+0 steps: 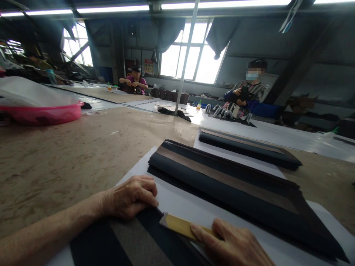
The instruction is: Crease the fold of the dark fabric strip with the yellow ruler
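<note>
My two hands press a dark piece flat at the near edge of the bench.

My left hand [130, 195] lies curled, knuckles down, on the dark piece [155, 240]; my right hand [233, 244] has its grip closed on a yellow flat tool [180, 226], whose tip rests at the piece's edge on white paper [183, 201]. Just beyond lies a fanned stack of dark and brown sheets [230, 181], then a smaller stack [246, 147]. Bare brown bench [69, 155] spreads open to the left, up to a pink basin [44, 112].
</note>
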The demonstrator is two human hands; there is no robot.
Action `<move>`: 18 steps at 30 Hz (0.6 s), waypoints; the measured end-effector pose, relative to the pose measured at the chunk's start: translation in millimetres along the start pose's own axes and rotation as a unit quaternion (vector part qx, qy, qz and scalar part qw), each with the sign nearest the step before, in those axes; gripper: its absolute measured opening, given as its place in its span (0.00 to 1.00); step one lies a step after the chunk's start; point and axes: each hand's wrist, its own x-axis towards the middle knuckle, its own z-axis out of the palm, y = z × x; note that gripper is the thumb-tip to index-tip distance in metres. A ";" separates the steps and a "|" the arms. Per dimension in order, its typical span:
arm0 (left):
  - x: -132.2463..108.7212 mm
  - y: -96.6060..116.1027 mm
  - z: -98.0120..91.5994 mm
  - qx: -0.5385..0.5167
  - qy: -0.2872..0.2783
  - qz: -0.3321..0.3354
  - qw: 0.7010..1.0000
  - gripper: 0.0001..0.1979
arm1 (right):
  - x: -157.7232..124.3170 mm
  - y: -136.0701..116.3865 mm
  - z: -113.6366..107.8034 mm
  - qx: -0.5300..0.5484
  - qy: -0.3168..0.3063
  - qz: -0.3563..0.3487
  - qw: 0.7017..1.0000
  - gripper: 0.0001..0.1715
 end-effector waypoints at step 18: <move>-2.0 -3.8 -15.0 -0.006 -0.023 -0.006 1.000 0.09 | 21.2 -2.3 -1.1 -0.006 -0.001 -0.007 1.000 0.25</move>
